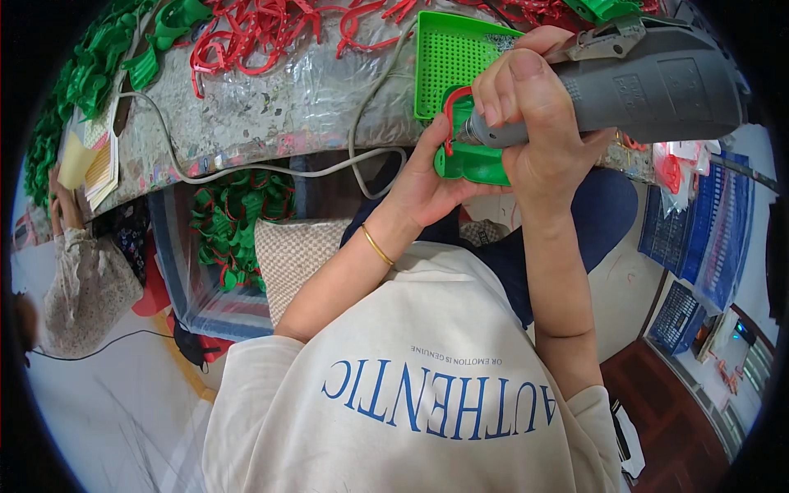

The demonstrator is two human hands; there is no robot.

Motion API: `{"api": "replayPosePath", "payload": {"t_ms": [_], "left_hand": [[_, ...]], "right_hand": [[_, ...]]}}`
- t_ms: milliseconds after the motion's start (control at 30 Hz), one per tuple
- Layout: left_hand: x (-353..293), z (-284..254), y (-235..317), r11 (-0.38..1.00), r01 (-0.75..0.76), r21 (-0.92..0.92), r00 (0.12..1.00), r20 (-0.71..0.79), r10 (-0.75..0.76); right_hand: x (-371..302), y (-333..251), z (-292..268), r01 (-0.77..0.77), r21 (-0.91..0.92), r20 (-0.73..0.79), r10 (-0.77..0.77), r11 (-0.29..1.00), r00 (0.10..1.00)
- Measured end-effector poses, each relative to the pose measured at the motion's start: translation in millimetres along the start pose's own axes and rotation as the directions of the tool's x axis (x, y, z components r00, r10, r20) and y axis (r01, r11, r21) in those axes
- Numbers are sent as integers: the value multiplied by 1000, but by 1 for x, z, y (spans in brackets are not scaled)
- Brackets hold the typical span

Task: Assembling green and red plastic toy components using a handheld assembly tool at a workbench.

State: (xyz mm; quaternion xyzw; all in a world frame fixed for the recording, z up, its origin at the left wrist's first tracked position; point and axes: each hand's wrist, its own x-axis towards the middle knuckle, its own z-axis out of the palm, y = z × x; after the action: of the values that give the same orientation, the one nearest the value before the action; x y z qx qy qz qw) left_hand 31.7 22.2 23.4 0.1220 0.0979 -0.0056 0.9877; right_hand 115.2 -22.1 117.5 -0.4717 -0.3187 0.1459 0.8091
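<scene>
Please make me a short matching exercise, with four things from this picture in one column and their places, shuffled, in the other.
Things:
1. grey power tool
2. gold bangle
3. perforated green tray
4. lobed green piece

Places:
A. on the worktable
B. in the left hand, beneath the tool's tip
C. around a wrist
D. gripped by the right hand

Right pairs: 1-D, 2-C, 3-A, 4-B
</scene>
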Motion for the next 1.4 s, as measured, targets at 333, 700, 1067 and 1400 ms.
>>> {"api": "replayPosePath", "payload": {"t_ms": [333,700,1067,1400], "left_hand": [[-1,-8,7,998,45,-34,999,13,-45],[-50,-29,34,995,19,98,998,60,-25],[-319,-190,110,926,-181,331,565,-736,374],[-178,-33,218,75,198,977,703,-195,684]], "right_hand": [[-3,9,0,63,-11,39,-63,998,997],[40,-38,-15,-147,408,504,-88,901,859],[56,-59,-41,11,-202,-69,-26,979,997],[49,-53,-78,53,-480,-275,-207,876,939]]}}
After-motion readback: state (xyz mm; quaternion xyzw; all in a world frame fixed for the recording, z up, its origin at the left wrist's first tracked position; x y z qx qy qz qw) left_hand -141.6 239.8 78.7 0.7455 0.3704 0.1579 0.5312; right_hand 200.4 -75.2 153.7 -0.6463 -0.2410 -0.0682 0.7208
